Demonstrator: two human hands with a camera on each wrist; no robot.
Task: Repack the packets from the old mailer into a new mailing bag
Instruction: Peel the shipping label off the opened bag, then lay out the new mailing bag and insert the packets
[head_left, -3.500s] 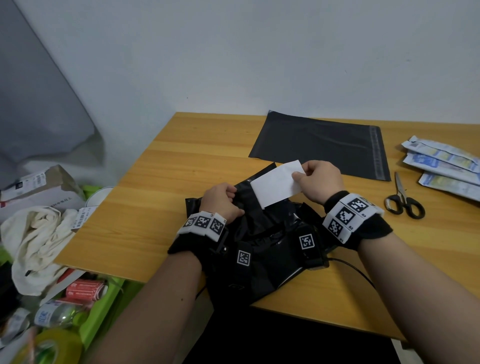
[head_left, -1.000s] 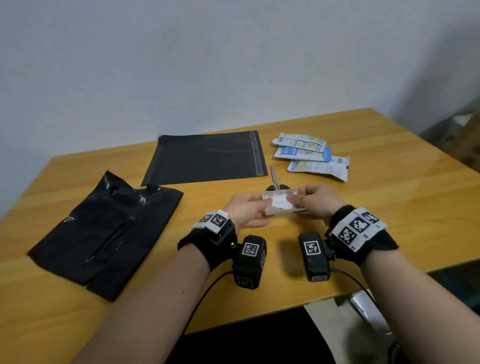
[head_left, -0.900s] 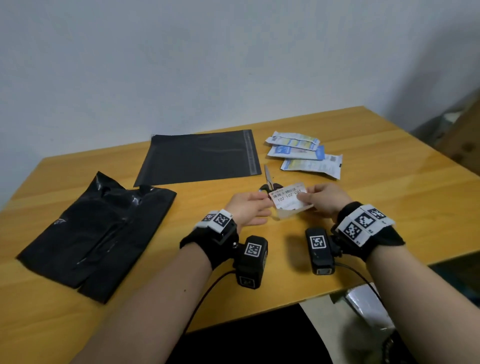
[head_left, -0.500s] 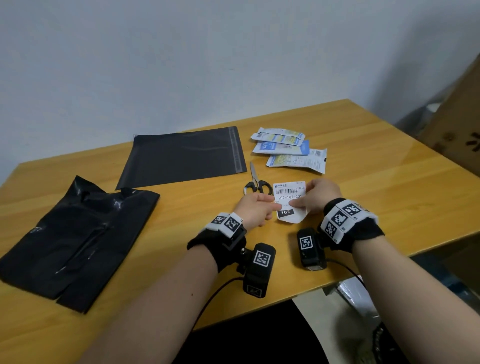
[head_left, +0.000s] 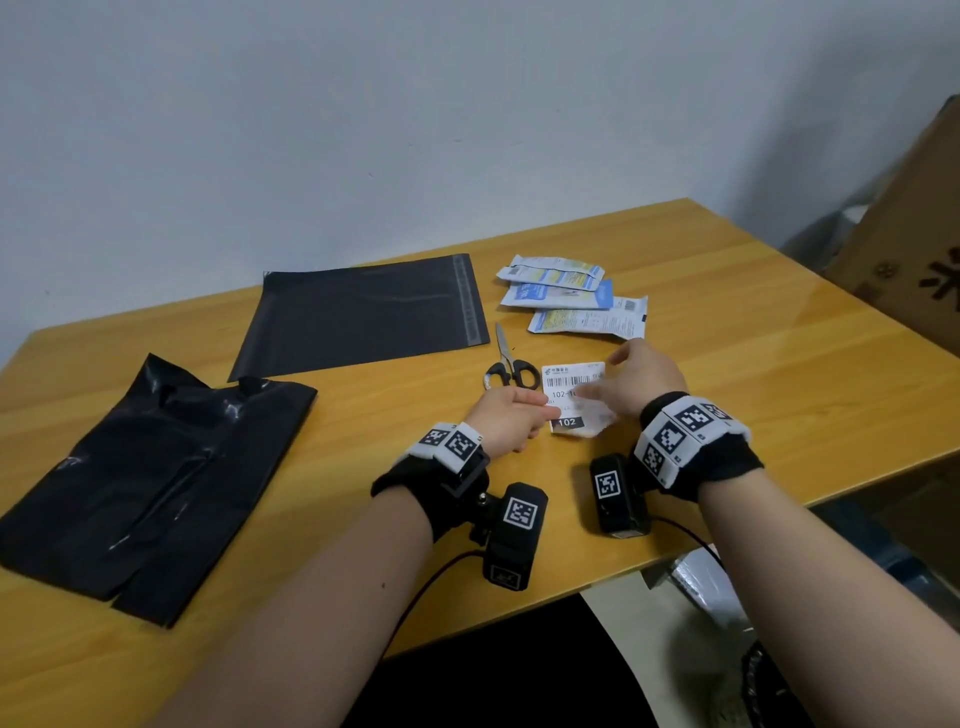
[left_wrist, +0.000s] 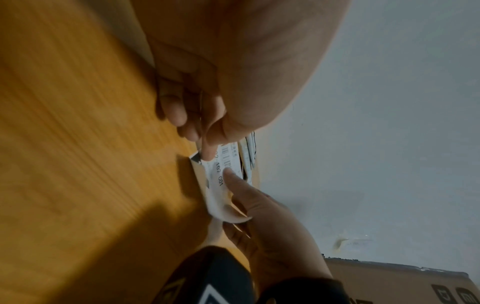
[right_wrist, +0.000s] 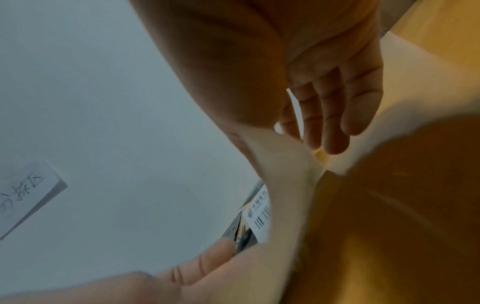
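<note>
My left hand (head_left: 511, 418) pinches the label (head_left: 571, 397) at its left edge; my right hand (head_left: 641, 382) peels its backing (left_wrist: 228, 211), fingers curled on it. Beyond the label lie scissors (head_left: 506, 366), packets (head_left: 576, 301), the new bag (head_left: 363, 314); the old mailer (head_left: 150, 483) sits far left.

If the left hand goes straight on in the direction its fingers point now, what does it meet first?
The left hand points right and already pinches the label. Past the label, the right hand probably comes first, though depth is unclear.
</note>
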